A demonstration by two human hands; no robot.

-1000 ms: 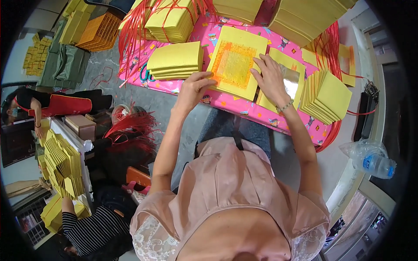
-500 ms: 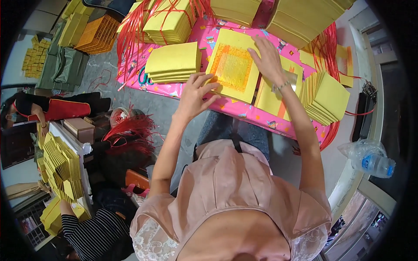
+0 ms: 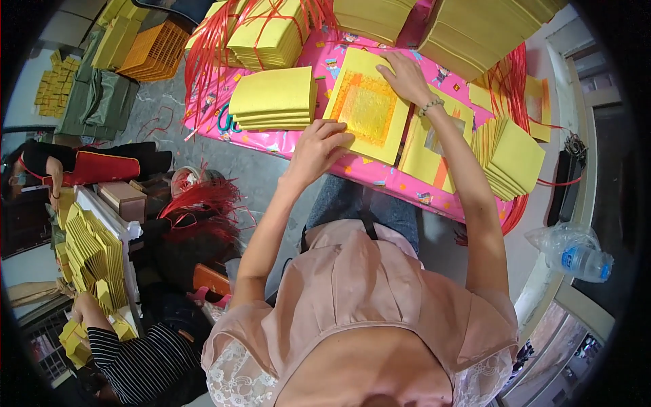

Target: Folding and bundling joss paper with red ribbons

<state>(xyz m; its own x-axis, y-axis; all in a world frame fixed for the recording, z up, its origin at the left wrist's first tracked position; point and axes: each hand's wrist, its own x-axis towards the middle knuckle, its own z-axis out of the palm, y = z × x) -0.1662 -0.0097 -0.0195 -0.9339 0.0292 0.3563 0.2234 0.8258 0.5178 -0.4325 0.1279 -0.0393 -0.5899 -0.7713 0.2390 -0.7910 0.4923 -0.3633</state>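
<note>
A yellow paper sheet with an orange-bordered, gold-foil square [image 3: 368,108], like joss paper, lies on the pink table cover [image 3: 352,169] in front of me. My left hand [image 3: 319,146] rests at its lower left edge, fingers slightly bent over the margin, thumb partly hidden. At its upper right edge is my right hand [image 3: 405,80], fingers apart and touching the paper. More patterned yellow sheets [image 3: 430,146] lie under my right forearm, partly covered by it. Left of the sheet sits a stack of folded yellow paper [image 3: 271,98]; on the right, a fanned pile of yellow paper [image 3: 512,152].
Bundles of yellow paper [image 3: 264,41] tied with red strips stand at the back, beside a tall yellow stack [image 3: 481,34]. Green-handled scissors [image 3: 225,119] lie by the left stack. A plastic bottle [image 3: 583,261] is far right. Two people work at the left near yellow paper piles [image 3: 98,251].
My left hand has moved right onto the sheet's edge, its fingers drawing closer together. My right hand has slid slightly left and up along the sheet. At left, the co-workers' arms have shifted.
</note>
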